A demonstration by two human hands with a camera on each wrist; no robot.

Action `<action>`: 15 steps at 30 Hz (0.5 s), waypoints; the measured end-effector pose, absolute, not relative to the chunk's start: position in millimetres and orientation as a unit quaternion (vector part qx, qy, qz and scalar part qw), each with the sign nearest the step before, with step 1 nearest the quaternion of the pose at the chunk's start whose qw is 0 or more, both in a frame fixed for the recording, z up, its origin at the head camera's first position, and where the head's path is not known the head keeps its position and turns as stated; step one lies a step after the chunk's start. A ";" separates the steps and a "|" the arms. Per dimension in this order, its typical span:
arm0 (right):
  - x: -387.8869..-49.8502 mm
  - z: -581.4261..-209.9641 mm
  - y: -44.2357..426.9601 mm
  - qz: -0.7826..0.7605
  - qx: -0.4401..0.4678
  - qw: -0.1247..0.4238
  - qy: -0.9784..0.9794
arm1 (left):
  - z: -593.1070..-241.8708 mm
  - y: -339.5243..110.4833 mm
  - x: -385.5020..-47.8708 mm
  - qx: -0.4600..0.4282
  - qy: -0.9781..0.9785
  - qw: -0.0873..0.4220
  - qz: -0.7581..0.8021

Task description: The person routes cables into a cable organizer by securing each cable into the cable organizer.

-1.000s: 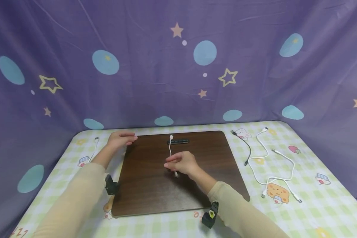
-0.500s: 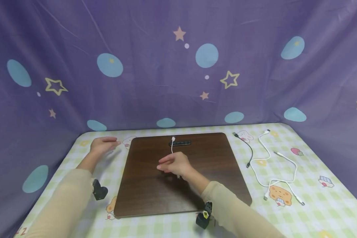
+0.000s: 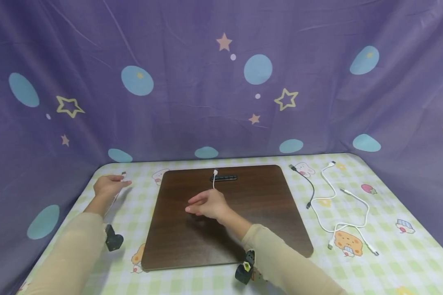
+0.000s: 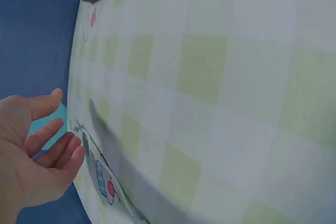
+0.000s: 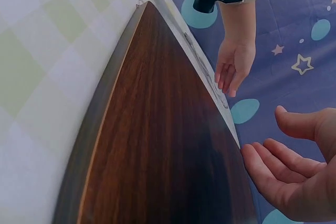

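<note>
My left hand hovers over a white USB cable that lies on the cloth left of the board. Its fingers are relaxed and hold nothing; they look apart from the cable. Above the dark wooden board hangs my right hand, loosely bent with a gap between thumb and fingers, nothing gripped. A short white cable lies on the board behind it, one end crossing a black strip-shaped piece. The right hand and wrist cover that cable's near end.
Right of the board lie white cables, crossing each other, and a short black cable. A checked cloth covers the table. A purple curtain rises along the back and sides.
My left hand has moved left, off the board's far-left corner, to over the left cable. My right hand has shifted slightly left above the board. The cables lie as before.
</note>
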State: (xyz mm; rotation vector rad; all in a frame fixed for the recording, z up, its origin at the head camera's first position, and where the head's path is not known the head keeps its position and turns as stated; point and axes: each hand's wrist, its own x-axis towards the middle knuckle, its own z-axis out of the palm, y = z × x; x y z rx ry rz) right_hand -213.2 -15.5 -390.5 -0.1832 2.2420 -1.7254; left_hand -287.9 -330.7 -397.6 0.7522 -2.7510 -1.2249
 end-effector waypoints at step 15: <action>-212.8 -396.8 -31.3 -0.611 -0.068 0.160 0.772 | -409.0 -342.6 -288.3 0.209 -0.933 0.035 -0.291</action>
